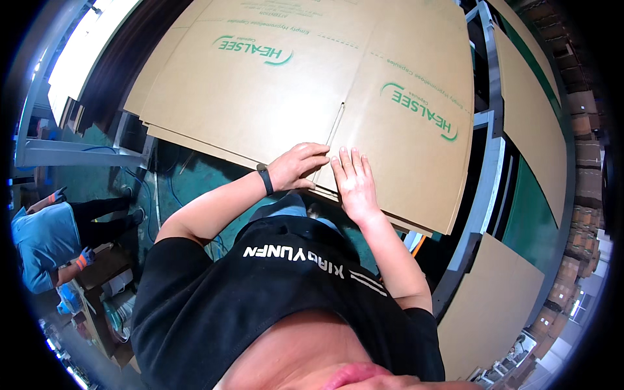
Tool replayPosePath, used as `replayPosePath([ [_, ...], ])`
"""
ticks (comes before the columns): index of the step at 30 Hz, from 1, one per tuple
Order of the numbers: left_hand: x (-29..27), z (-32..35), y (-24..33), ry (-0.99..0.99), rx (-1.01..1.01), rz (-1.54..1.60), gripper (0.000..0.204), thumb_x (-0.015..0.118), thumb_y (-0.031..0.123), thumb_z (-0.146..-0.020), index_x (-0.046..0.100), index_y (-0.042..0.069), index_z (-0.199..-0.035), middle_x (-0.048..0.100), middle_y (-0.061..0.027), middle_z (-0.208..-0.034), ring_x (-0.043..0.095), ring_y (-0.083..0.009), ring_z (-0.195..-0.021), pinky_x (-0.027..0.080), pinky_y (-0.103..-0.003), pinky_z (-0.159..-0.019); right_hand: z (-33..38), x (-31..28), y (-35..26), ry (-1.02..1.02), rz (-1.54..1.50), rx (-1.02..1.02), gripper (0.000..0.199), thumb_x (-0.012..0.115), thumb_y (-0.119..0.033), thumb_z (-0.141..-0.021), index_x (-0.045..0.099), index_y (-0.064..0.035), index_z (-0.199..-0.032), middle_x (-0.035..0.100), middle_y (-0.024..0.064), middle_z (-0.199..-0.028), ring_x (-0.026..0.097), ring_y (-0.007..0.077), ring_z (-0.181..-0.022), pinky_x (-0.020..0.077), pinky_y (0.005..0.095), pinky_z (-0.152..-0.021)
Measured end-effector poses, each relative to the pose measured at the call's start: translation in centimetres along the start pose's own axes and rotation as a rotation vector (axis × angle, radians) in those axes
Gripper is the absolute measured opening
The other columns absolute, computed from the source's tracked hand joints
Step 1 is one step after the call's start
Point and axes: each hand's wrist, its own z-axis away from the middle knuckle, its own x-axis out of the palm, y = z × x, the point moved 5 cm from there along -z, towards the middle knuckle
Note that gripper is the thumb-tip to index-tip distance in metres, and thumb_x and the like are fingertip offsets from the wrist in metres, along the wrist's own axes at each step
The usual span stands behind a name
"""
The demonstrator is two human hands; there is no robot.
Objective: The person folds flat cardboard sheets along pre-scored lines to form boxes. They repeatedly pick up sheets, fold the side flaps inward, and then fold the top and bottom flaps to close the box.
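A large flat sheet of brown cardboard [286, 97] with green print lies in front of me, on top of other sheets whose edges show along the near side. A narrow slot [336, 123] runs from its near edge toward the middle. My left hand [299, 166], with a black band at the wrist, rests just left of this slot, fingers pointing right and thumb by the near edge. To the right of the slot, my right hand [354, 179] lies flat on the cardboard with its fingers stretched away from me. Both hands touch the sheet, and neither grips anything visible.
A grey metal frame [484, 182] stands along the right, with more cardboard [530, 104] and a green panel [534, 201] beyond. At left, another person [52, 234] in blue wears gloves near a metal beam [78, 154]. Cables [156, 195] cross the green floor.
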Motion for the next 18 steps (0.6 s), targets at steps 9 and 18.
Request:
replayPosePath([
  [9,-0.7,-1.2,0.8,-0.105,0.085,-0.179,0.058,0.070,0.032,-0.078,0.056,-0.003,-0.123,0.052,-0.0210,-0.131,0.052,-0.0376,-0.119,0.042,-0.048,-0.101,4.5,-3.4,21.9,0.550,-0.113,0.886,0.043,0.064,-0.017,-0.081,0.059,-0.0024,-0.122,0.047,0.0204,-0.140,0.038,0.0354,-0.134,0.0306,0.0463,-0.111],
  [18,-0.5,-1.7,-0.6,-0.036,0.336,-0.302,0.049,0.060,0.034,-0.085,0.059,-0.005,-0.115,0.056,-0.0233,-0.123,0.059,-0.0330,-0.105,0.048,-0.041,-0.093,12.4,-0.2,44.4,0.478,-0.746,1.452,0.048,0.048,-0.045,-0.096,0.067,-0.0025,-0.108,0.069,0.0135,-0.106,0.065,0.0320,-0.095,0.0498,0.0442,-0.086],
])
